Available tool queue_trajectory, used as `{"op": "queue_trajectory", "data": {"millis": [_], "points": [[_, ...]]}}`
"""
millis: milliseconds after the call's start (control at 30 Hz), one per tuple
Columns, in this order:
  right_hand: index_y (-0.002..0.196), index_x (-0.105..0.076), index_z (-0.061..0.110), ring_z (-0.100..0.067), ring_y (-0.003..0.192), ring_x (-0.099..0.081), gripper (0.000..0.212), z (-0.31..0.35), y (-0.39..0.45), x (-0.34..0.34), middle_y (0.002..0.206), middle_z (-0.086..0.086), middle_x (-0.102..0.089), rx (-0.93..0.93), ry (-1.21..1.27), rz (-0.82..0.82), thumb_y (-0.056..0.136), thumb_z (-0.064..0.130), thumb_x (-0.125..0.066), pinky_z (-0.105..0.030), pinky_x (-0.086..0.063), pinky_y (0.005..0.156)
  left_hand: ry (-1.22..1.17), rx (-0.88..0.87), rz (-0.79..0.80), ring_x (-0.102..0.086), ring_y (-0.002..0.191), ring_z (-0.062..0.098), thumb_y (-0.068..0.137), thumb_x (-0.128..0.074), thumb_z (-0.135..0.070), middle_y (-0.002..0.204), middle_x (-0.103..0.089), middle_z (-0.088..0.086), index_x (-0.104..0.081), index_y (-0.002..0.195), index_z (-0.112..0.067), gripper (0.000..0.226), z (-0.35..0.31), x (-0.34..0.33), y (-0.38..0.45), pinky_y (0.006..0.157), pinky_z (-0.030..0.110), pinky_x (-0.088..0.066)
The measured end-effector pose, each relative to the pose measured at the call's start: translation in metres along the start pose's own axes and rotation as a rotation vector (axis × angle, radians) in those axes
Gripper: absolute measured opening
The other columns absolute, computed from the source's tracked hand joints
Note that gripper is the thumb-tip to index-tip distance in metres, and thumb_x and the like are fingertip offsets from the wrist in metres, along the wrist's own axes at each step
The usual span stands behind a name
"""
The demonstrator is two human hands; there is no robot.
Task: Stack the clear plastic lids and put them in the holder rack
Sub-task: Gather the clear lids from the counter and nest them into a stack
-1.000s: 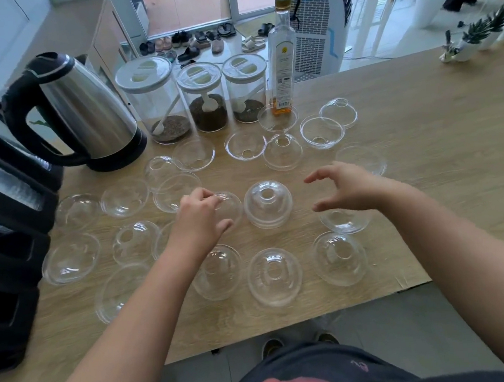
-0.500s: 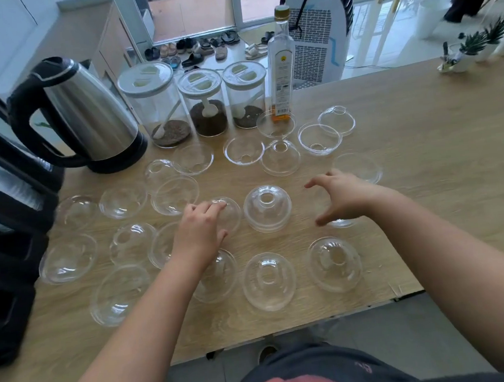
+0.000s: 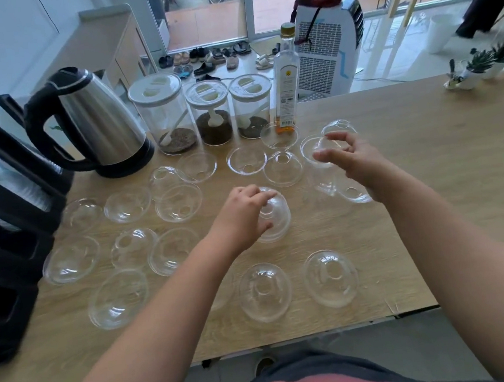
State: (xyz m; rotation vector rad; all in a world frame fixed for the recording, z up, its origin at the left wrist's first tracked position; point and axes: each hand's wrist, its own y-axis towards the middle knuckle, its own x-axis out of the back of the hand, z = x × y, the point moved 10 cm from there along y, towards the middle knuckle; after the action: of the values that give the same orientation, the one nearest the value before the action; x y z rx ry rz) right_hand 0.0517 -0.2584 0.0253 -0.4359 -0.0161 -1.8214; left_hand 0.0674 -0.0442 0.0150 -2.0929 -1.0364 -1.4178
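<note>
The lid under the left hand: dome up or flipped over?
Dome up. The lid sits rim-down on the table, its holed top uppermost, with the left hand gripping it from above.

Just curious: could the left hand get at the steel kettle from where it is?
Probably yes. The left hand grips a domed lid, but only low lids lie between it and the kettle.

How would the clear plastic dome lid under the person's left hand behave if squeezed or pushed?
The clear plastic dome lid looks thin-walled, so it would probably flex and feel very light. The left hand covers it from above; its smooth surface may be slippery. It sits rim-down on the wooden table, so it should slide, not roll.
</note>
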Motion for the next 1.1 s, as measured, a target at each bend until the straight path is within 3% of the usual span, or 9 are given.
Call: {"op": "queue_trajectory", "data": {"millis": [200, 333, 400, 500, 633, 733, 833, 967, 1100], "points": [[0.130, -0.048, 0.019, -0.024, 0.093, -0.055, 0.076, -0.014, 0.001, -0.021, 0.113, -0.009, -0.056, -0.094, 0.395, 0.026, 0.065, 0.048, -0.075, -0.032, -0.047, 0.083, -0.056, 0.015, 0.032, -0.050, 0.110, 0.025, 0.076, -0.081, -0.023, 0.120, -0.052, 0.005, -0.059, 0.133, -0.022, 0.061, 0.010, -0.023, 0.005, 0.099, 0.032, -0.040], [0.136, -0.040, 0.015, -0.029, 0.106, -0.056, 0.084, -0.024, -0.004, -0.054, 0.117, -0.012, -0.054, -0.092, 0.551, 0.131, 0.066, 0.035, -0.082, -0.037, -0.047, 0.100, -0.165, 0.040, -0.022, -0.050, 0.120, 0.021, 0.068, -0.086, -0.023, 0.136, -0.044, 0.004, -0.064, 0.126, -0.026, 0.063, 0.018, -0.022, 0.006, 0.104, 0.036, -0.042], [0.135, -0.039, 0.019, -0.027, 0.111, -0.057, 0.090, -0.027, -0.008, -0.070, 0.122, -0.012, -0.052, -0.052, 0.571, 0.173, 0.060, 0.031, -0.085, -0.036, -0.046, 0.101, -0.230, 0.087, -0.072, -0.049, 0.122, 0.020, 0.063, -0.090, -0.024, 0.139, -0.043, 0.004, -0.057, 0.132, -0.022, 0.076, 0.027, -0.019, 0.003, 0.106, 0.037, -0.042], [0.132, -0.042, 0.026, -0.019, 0.115, -0.057, 0.088, -0.029, -0.014, -0.088, 0.128, -0.011, -0.049, 0.103, 0.377, 0.146, 0.058, 0.030, -0.089, -0.028, -0.052, 0.090, -0.363, 0.185, -0.179, -0.048, 0.125, 0.024, 0.055, -0.094, -0.026, 0.141, -0.043, 0.005, -0.039, 0.138, -0.016, 0.100, 0.044, -0.014, -0.008, 0.104, 0.041, -0.042], [0.131, -0.042, 0.024, -0.022, 0.119, -0.053, 0.086, -0.032, -0.017, -0.108, 0.128, -0.008, -0.048, 0.338, 0.036, 0.079, 0.061, 0.031, -0.091, -0.038, -0.045, 0.103, -0.447, 0.267, -0.247, -0.044, 0.130, 0.021, 0.051, -0.093, -0.037, 0.147, -0.039, 0.003, -0.030, 0.141, -0.021, 0.111, 0.063, -0.007, -0.029, 0.104, 0.039, -0.041], [0.129, -0.044, 0.026, -0.016, 0.120, -0.050, 0.085, -0.042, -0.018, -0.114, 0.130, -0.003, -0.048, 0.418, -0.154, 0.054, 0.059, 0.036, -0.090, -0.029, -0.040, 0.103, -0.497, 0.271, -0.255, -0.044, 0.130, 0.017, 0.051, -0.093, -0.039, 0.147, -0.039, -0.002, -0.029, 0.143, -0.027, 0.113, 0.068, -0.002, -0.052, 0.106, 0.035, -0.039], [0.129, -0.046, 0.027, -0.008, 0.116, -0.045, 0.082, -0.049, -0.018, -0.117, 0.130, 0.001, -0.047, 0.477, -0.313, 0.047, 0.060, 0.037, -0.089, -0.026, -0.038, 0.099, -0.442, 0.210, -0.200, -0.047, 0.122, 0.010, 0.056, -0.090, -0.042, 0.138, -0.042, -0.008, -0.035, 0.140, -0.031, 0.101, 0.057, -0.002, -0.075, 0.102, 0.031, -0.042], [0.130, -0.049, 0.025, -0.011, 0.119, -0.045, 0.080, -0.050, -0.019, -0.116, 0.130, 0.004, -0.046, 0.521, -0.350, 0.057, 0.060, 0.033, -0.088, -0.035, -0.040, 0.102, -0.288, 0.110, -0.055, -0.051, 0.115, 0.009, 0.062, -0.078, -0.060, 0.125, -0.053, -0.009, -0.053, 0.129, -0.028, 0.079, 0.032, -0.010, -0.093, 0.099, 0.030, -0.044], [0.135, -0.038, 0.040, -0.018, 0.135, -0.038, 0.092, -0.054, -0.019, -0.113, 0.143, 0.010, -0.038, 0.464, -0.335, 0.121, 0.060, 0.030, -0.090, -0.045, -0.033, 0.111, -0.208, 0.036, 0.152, -0.041, 0.127, 0.010, 0.064, -0.080, -0.057, 0.135, -0.048, -0.008, -0.053, 0.133, -0.028, 0.079, 0.009, -0.043, -0.104, 0.108, 0.024, -0.032]]}}
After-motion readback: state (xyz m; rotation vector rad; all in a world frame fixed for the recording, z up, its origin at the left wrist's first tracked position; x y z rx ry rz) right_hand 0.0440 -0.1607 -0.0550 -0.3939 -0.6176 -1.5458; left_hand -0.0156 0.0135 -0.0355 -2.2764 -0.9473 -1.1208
